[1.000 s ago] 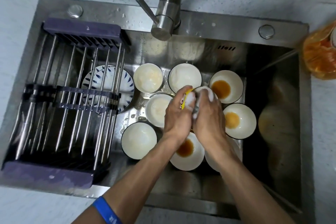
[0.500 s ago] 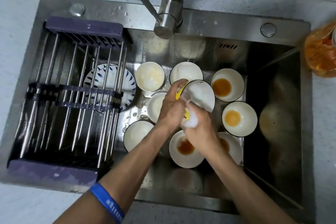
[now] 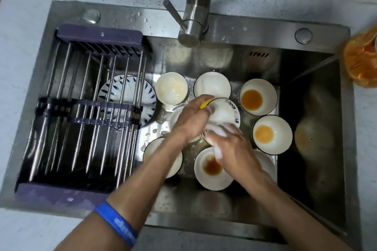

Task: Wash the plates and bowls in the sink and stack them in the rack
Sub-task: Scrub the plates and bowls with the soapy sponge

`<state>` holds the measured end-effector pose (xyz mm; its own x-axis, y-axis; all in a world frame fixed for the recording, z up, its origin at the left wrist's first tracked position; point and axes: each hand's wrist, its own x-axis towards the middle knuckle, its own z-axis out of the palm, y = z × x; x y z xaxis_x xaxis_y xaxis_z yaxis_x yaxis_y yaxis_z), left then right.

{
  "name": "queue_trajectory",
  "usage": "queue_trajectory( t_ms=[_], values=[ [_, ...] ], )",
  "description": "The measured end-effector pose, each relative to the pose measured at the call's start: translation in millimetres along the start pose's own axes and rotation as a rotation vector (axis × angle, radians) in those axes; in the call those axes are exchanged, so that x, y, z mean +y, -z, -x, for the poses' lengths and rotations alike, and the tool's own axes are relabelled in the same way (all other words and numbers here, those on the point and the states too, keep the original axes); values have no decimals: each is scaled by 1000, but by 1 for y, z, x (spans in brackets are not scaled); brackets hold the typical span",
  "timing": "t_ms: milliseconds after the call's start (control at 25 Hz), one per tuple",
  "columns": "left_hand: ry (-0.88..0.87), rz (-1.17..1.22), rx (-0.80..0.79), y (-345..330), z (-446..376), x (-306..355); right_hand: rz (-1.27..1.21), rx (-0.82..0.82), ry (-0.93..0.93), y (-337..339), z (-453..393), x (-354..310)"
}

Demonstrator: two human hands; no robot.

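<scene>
the steel sink (image 3: 314, 108) is taking up most of the view, with a purple-ended wire rack (image 3: 87, 112) sitting across its left part and a blue-patterned plate (image 3: 130, 96) lying beneath the rack's rods. white bowls are crowding the basin floor, three of them holding brown-orange liquid, such as the far right one (image 3: 258, 96). above the middle, the right hand (image 3: 230, 146), covered in suds, is gripping the near edge of a tilted soapy plate (image 3: 223, 113), which is sitting just beyond its fingers. the left hand (image 3: 191, 118) is curling around a yellow sponge (image 3: 206, 103) and pressing it against the plate's left rim.
</scene>
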<state>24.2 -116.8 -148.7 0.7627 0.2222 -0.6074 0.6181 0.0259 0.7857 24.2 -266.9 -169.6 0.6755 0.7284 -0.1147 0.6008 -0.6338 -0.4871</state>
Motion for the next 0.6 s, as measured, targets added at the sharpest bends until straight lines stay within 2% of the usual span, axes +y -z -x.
queue_trajectory(
  t_ms=[40,80,120,200,240,320,400,440,520,600],
  values=[
    [-28,94,87,-7,7,0,-95,16,-95,3,-3,-3],
    [-37,130,167,-12,12,-2,-74,25,-125,3,-4,-3],
    [-32,101,186,-14,12,-5,-11,22,-65,1,-4,-2],
    [12,-13,66,-8,5,-2,110,-6,146,8,-4,11],
    [57,32,6,-3,1,1,55,17,119,12,-4,16],
    [173,371,-55,-4,3,4,-355,66,-129,24,-8,10],
    [276,726,-111,-11,14,-8,-1035,9,-387,33,-11,6],
    [302,791,-130,-11,15,-17,-1304,-49,-438,37,-10,9],
    [302,871,-164,-6,16,-29,-1602,-164,-508,40,-4,23],
    [271,985,-155,-3,15,-34,-1714,-131,-567,39,-3,28]
  ],
)
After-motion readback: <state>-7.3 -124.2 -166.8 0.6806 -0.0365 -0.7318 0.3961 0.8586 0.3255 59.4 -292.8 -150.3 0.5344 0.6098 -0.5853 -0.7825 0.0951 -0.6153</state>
